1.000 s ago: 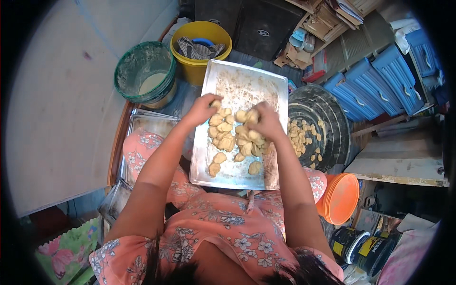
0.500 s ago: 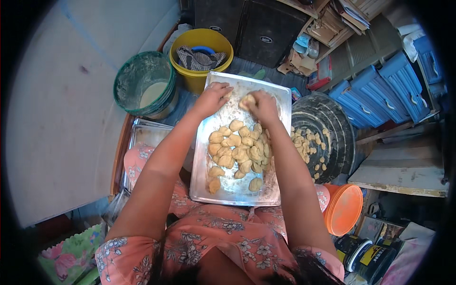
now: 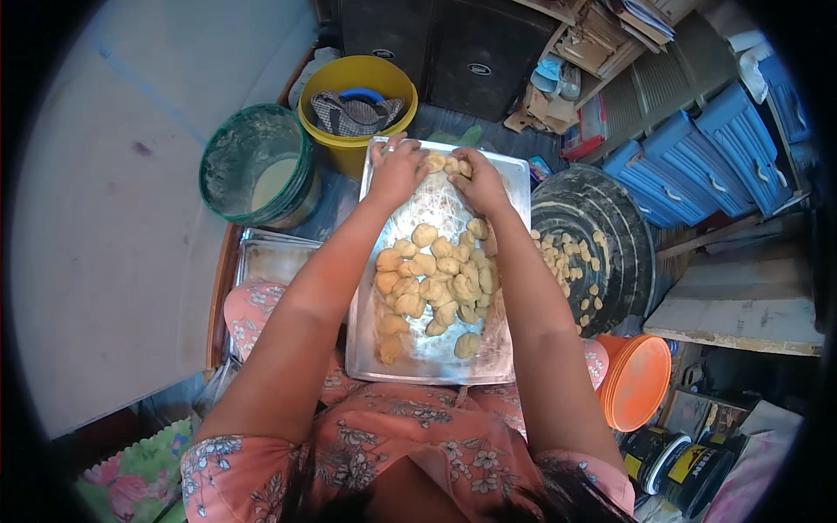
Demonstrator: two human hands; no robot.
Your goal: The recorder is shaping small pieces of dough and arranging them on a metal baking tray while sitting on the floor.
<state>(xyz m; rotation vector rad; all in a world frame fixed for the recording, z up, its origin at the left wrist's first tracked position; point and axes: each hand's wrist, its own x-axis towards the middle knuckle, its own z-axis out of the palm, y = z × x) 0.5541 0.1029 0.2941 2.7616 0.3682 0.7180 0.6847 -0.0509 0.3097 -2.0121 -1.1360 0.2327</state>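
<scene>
Head view: since half a second ago, the left grip (image 3: 411, 164) and the right grip (image 3: 460, 169) have come nearer to the far edge of the metal tray (image 3: 449, 372), and a few dough-like lumps (image 3: 435, 162) show plainly between them. For the work in hand, this means some lumps are set apart from the main heap (image 3: 443, 288). The left grip is loosely spread, its fingers over the far left rim. The right grip curves around a lump, but I cannot tell if it pinches or only touches. The heap lies in the nearer half of the tray. To the right, a black round basin (image 3: 629, 234) carries smaller pieces (image 3: 568, 259). Beyond the tray, toward the left, stand a yellow bucket (image 3: 347, 155) and a green bucket (image 3: 230, 155).
</scene>
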